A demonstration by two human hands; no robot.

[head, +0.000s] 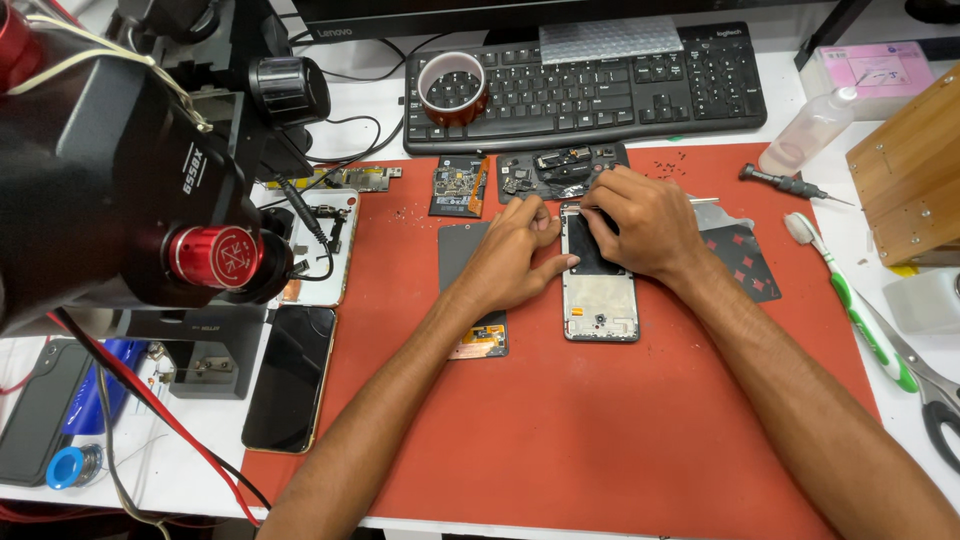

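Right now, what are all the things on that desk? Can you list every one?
Phone frame: one, silver and opened, middle of the mat, under both hands.
Work mat: one, red, covering the desk centre.
Display panel: one, dark grey, left of the frame, partly under the left wrist.
Circuit board: one, dark, top of the mat.
Tape roll: one, brown, on the keyboard.
Keyboard: one, black, behind the mat.
Screwdriver: one, black, right of the mat.
Toothbrush: one, green and white, right edge.
Black phone: one, left of the mat.
Microscope: one, black with red ring, far left.
Left hand: on the frame's left edge.
Right hand: on the frame's top.
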